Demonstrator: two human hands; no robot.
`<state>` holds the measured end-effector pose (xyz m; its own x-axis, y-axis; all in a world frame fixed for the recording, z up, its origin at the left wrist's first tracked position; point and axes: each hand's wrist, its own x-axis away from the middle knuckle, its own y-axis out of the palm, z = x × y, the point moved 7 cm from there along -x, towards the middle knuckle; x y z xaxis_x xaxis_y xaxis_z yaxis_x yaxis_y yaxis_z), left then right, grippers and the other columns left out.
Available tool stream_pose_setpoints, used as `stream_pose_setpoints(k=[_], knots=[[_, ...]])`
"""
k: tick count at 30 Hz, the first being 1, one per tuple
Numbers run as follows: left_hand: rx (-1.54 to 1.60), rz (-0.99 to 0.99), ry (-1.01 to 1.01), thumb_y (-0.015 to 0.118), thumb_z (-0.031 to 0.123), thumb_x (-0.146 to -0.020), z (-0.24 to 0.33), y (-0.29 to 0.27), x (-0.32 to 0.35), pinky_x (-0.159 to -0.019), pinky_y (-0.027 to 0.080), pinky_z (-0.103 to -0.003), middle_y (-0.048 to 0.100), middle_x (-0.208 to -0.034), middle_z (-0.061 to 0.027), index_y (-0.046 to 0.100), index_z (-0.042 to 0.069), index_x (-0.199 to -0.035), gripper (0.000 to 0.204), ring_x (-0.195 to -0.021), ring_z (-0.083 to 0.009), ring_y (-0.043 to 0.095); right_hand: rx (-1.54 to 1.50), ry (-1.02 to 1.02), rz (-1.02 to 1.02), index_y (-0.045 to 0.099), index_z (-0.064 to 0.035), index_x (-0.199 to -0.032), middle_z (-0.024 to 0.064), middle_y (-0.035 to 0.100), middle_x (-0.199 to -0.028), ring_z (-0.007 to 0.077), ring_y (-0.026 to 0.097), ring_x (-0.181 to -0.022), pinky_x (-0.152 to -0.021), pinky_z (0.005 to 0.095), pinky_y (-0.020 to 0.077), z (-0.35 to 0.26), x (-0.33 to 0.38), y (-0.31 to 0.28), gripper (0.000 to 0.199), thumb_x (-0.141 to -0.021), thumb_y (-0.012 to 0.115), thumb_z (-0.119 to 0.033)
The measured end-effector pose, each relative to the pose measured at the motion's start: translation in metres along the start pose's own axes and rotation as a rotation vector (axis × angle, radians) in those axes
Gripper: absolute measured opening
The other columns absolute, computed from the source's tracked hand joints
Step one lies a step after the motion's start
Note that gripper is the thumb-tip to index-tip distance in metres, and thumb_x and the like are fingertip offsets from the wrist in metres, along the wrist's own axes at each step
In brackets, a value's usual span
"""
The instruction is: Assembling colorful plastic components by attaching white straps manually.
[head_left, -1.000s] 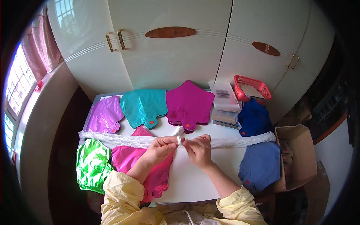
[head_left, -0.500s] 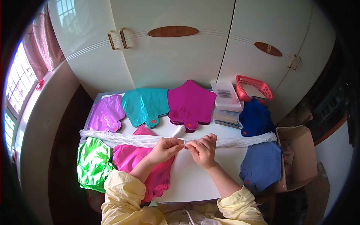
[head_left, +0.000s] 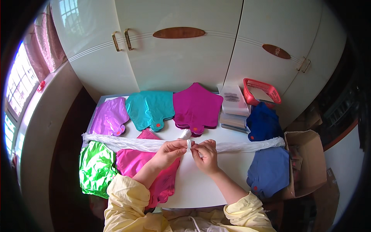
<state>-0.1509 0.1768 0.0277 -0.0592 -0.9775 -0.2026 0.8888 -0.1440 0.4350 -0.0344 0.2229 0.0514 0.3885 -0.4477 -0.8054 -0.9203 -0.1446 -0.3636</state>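
A long bundle of white string [head_left: 119, 142] stretches from side to side across the white table. At its middle, my left hand [head_left: 169, 152] is closed, thumb and fingers pinching the bundle beside a short upright white band [head_left: 189, 144]. My right hand [head_left: 206, 156] pinches close to the other side of that band; its thumb and forefinger meet over the white strands, and the exact piece they grip is too small to make out. Just behind the fingers lies a small white roll [head_left: 186, 134]. Flat pink foil balloons [head_left: 133, 159] lie partly under my left forearm.
Stacks of flat foil balloons surround the bundle: lilac [head_left: 110, 116], teal [head_left: 150, 110], magenta [head_left: 198, 106], green [head_left: 96, 168], dark blue [head_left: 264, 121] and grey-blue [head_left: 269, 170]. Stacked cards [head_left: 235, 108] and a red basket [head_left: 262, 86] stand at back right, a cardboard box [head_left: 313, 162] at right.
The white band now shows upright between my hands. My right hand has shifted slightly left, its fingers drawn in lower, and my left fingers have risen a little.
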Motion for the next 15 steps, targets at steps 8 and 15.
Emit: stream_pose_setpoints(k=[8,15], knots=[[-0.356,0.049,0.069,0.044,-0.006,-0.088,0.007,0.0,-0.002,-0.097,0.037,-0.029,0.056,-0.118,-0.0087,0.053,-0.001,-0.118,0.031,-0.113,-0.0173,0.049,0.105,-0.006,0.016,0.062,-0.0125,-0.075,-0.0038,0.055,-0.062,0.0136,0.052,-0.061,-0.069,0.0322,0.0331,-0.002,-0.002,-0.003,0.014,-0.066,0.071,-0.006],[-0.458,0.153,0.077,0.05,-0.007,-0.085,0.002,-0.006,-0.001,-0.086,0.046,-0.024,0.062,-0.105,-0.0089,0.055,-0.005,-0.111,0.026,-0.099,-0.0125,0.057,0.327,-0.117,0.017,0.059,-0.0148,-0.071,-0.0058,0.051,-0.063,0.0123,0.05,-0.061,-0.069,0.0332,0.0327,-0.015,-0.005,-0.005,0.015,-0.064,0.071,-0.01]])
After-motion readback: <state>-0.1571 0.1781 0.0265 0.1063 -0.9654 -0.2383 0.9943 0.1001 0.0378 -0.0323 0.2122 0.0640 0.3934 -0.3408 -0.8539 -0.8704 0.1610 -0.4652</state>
